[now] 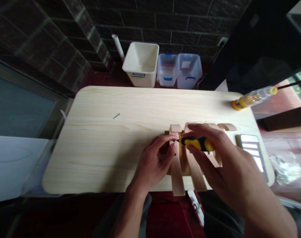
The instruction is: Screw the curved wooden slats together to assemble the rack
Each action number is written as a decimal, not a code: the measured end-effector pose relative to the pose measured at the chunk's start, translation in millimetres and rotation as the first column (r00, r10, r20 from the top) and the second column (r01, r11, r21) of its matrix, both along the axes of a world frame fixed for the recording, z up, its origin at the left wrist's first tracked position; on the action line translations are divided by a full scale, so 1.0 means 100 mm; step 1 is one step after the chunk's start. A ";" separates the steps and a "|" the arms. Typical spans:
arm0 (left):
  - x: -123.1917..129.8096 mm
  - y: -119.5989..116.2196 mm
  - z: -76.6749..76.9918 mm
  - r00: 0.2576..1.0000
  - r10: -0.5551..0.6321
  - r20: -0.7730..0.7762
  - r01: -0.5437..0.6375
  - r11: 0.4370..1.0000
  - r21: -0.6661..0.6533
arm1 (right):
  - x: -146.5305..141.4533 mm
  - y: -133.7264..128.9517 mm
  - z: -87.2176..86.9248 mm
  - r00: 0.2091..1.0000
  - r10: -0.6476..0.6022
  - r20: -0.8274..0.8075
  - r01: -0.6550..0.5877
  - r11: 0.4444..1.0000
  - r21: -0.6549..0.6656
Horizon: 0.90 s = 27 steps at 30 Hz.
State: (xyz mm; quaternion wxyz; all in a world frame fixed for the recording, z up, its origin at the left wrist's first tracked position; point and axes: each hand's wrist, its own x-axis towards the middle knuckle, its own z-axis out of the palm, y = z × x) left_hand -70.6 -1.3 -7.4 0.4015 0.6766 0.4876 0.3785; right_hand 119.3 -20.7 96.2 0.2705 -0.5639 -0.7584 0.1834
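Note:
A wooden piece with several curved slats (177,175) lies near the table's front edge. My right hand (222,155) is closed round a yellow and black screwdriver (196,143), its tip pointing left at a small dark screw (174,140) on the leftmost slat. My left hand (155,158) is beside that screw, with thumb and forefinger at either side of it; whether they pinch the screw or only rest on the slat cannot be made out. A second dark screw head shows lower on the same slat.
On the pale table (96,142) are a small metal bit (116,116), a phone (253,153) at the right and a clear bottle-shaped container (254,98) at the back right. Bins (143,62) stand on the floor behind.

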 end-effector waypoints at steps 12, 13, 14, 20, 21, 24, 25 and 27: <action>-0.06 0.01 0.02 0.999 -0.038 0.020 0.039 0.998 -0.055 | 0.01 0.01 0.03 0.999 0.029 0.022 -0.029 1.000 0.000; -0.07 0.01 0.02 0.999 -0.032 0.024 0.034 0.998 -0.057 | 0.00 0.01 0.02 1.000 0.019 0.014 -0.019 1.000 -0.005; -0.07 0.02 0.02 0.999 -0.029 0.027 0.030 0.998 -0.053 | 0.00 0.01 0.02 1.000 0.008 0.005 -0.008 1.000 -0.008; -0.06 0.05 0.00 0.999 -0.038 0.034 0.039 0.999 -0.009 | 0.02 0.01 0.02 1.000 0.025 0.008 -0.025 1.000 -0.006; -0.06 0.05 0.00 0.999 -0.037 0.038 0.037 0.999 -0.006 | 0.02 0.01 0.02 0.999 0.036 0.016 -0.036 0.999 -0.011; -0.05 0.05 -0.01 0.998 -0.034 0.050 0.034 0.999 0.002 | 0.04 0.02 0.02 0.999 0.038 0.024 -0.037 0.999 -0.021; -0.05 0.05 -0.01 0.998 -0.033 0.052 0.033 0.999 0.005 | 0.04 0.03 0.02 0.999 0.037 0.023 -0.037 0.999 -0.017; -0.05 0.04 -0.01 0.998 -0.032 0.052 0.032 0.999 0.002 | 0.04 0.04 0.01 0.999 0.047 0.021 -0.047 0.999 0.005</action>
